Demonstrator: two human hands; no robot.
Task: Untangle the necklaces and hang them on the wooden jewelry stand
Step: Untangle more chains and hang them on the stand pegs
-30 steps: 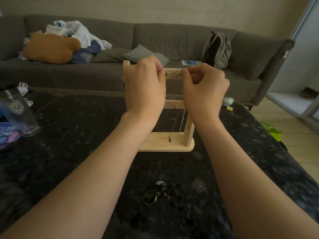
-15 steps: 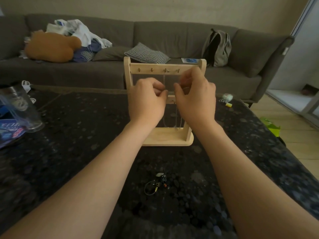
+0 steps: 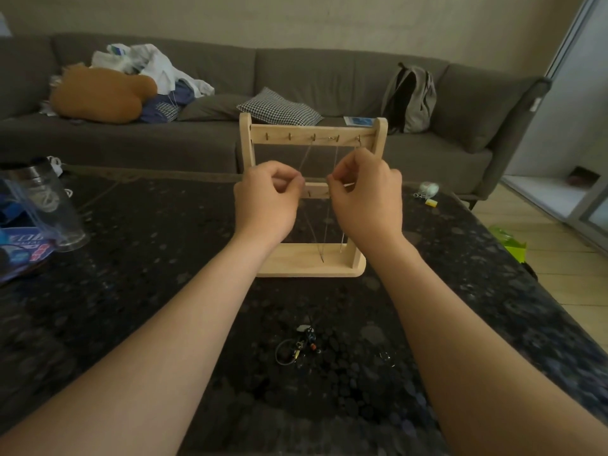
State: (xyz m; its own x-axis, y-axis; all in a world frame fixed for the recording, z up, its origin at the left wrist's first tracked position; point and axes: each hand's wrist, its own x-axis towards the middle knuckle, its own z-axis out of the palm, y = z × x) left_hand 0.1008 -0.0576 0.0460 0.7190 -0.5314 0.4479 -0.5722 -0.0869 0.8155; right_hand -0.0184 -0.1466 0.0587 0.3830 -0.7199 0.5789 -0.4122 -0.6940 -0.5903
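- One grey sofa [image 3: 329,77] spans the far side. A brown plush [image 3: 98,93] and a heap of clothes sit at its left, a checked cushion [image 3: 279,106] mid, and a grey backpack [image 3: 409,97] right.
- Dark speckled table [image 3: 131,291] fills the near field, with a clear tumbler [image 3: 42,205] at its left edge.
- Wooden stand [image 3: 246,143] is upright at table centre, on the far side of both hands, with a row of hooks on the top bar.
- Left hand [image 3: 266,199]: fingers curled, thumb and forefinger pinching a thin chain [image 3: 306,156] in front of the stand's middle bar.
- Right hand [image 3: 368,195]: fingers curled, fingertips pinching the chain's other strand [image 3: 335,159] just right of the left hand. The hands are near each other but apart.
- Both strands run up to separate hooks on the top bar. Below the hands they converge to a point just above the stand's base.
- Second chain [image 3: 342,241] hangs from the rightmost hook, partly hidden behind the right hand.
- Small tangle of necklaces [image 3: 297,343] lies on the table near the person, between the forearms and well apart from the stand.
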